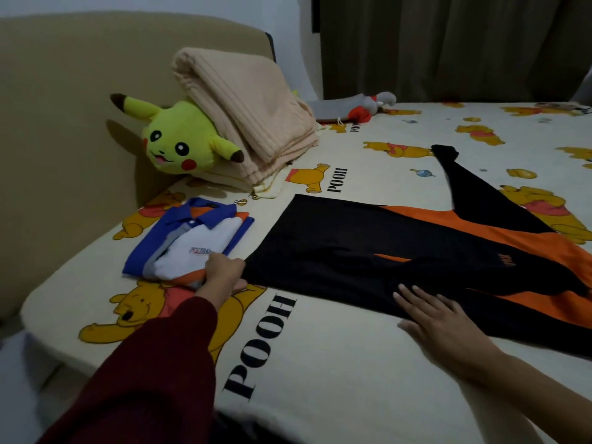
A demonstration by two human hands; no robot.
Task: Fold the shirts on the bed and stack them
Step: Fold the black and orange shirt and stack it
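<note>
Head cam: right hand [442, 318] lay flat, fingers spread, on the black-orange shirt's [368, 251] near edge at 4 o'clock. Left hand [224, 272] pinched its corner beside the folded blue-white polo [189, 240]. Soft bedsheet [320, 363] open nearby.

Bed sheet [336, 347]: matt printed cloth, smooth and drawn flat; headboard [64, 123] looks padded, covered in plain beige matt upholstery. Black-and-orange shirt [336, 245] is soft matt cloth, spread nearly without creases; folded blue-and-white shirt [189, 238] is similar matt cloth with a stitched or printed chest logo. Folded peach blanket [243, 107] is thick, ribbed, plush cloth; yellow plush toy [179, 139] has short fuzzy pile; curtain [448, 43] hangs as dull pleated cloth.
</note>
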